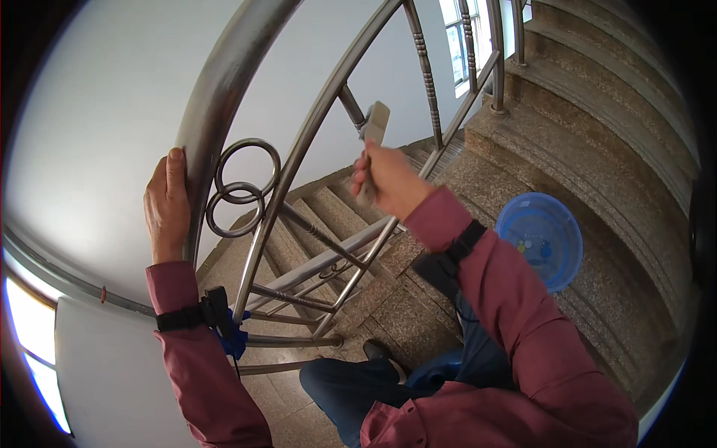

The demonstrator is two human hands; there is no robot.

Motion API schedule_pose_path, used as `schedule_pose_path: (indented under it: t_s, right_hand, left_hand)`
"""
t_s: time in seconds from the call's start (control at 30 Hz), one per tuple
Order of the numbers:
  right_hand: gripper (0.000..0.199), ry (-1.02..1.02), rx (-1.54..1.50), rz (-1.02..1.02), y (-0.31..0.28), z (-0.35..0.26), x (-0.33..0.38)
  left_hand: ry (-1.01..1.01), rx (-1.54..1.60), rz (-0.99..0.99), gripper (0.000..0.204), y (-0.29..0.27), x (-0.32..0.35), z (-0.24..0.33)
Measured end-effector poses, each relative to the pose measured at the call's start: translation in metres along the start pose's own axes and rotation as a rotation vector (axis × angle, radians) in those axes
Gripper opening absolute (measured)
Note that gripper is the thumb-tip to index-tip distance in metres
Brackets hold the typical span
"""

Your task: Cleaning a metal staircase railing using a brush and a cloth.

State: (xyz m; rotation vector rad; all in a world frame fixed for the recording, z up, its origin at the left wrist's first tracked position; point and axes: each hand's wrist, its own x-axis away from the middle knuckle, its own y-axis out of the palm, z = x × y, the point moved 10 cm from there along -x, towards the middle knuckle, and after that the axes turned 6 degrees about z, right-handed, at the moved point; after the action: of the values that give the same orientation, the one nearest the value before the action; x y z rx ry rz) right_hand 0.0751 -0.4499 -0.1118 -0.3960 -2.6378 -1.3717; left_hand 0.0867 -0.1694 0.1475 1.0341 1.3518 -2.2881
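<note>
Right hand [390,181] clamped on flat brush [373,127] handle: light, stiff, best gripped low; left hand [167,205] wrapped around smooth, slippery steel handrail [224,82]

The stairwell has white walls [97,112] and grey speckled stone steps [597,127] that go up at the right and down in the middle. A window [457,41] stands high on the far wall, another one [33,336] shines bright at lower left (daylight comes in).

The brush [371,138] handle is hidden inside the right hand [388,183] (bristles blurred).
</note>
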Motion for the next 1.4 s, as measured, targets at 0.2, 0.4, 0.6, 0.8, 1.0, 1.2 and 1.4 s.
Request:
schedule_pose_path:
  t_s: [0.2,0.4,0.6,0.8,1.0,1.2,1.4]
  right_hand:
    - [0.026,0.026,0.006,-0.032,-0.015,-0.019,-0.017]
    - [0.028,0.062,0.056,0.024,-0.002,0.018,0.035]
    - [0.029,0.045,0.089,0.016,-0.008,0.005,0.017]
    - [0.028,0.059,-0.061,-0.026,-0.021,-0.024,-0.024]
    - [0.029,0.071,0.032,0.016,-0.004,0.003,0.022]
    - [0.029,0.059,0.124,-0.011,-0.006,0.007,0.031]
    - [0.027,0.055,0.077,-0.005,-0.02,-0.019,-0.011]
  left_hand:
    - [0.007,0.005,0.03,0.069,-0.002,0.0,0.001]
    - [0.014,0.008,0.0,0.068,0.002,-0.003,-0.004]
    - [0.022,0.027,0.021,0.067,-0.001,-0.002,-0.003]
    - [0.023,0.035,0.026,0.068,0.0,0.0,0.001]
    - [0.008,0.007,-0.009,0.069,0.001,-0.002,-0.003]
    - [-0.001,0.036,0.004,0.069,0.0,-0.002,-0.005]
    - [0.003,0.01,-0.01,0.068,0.001,-0.001,0.003]
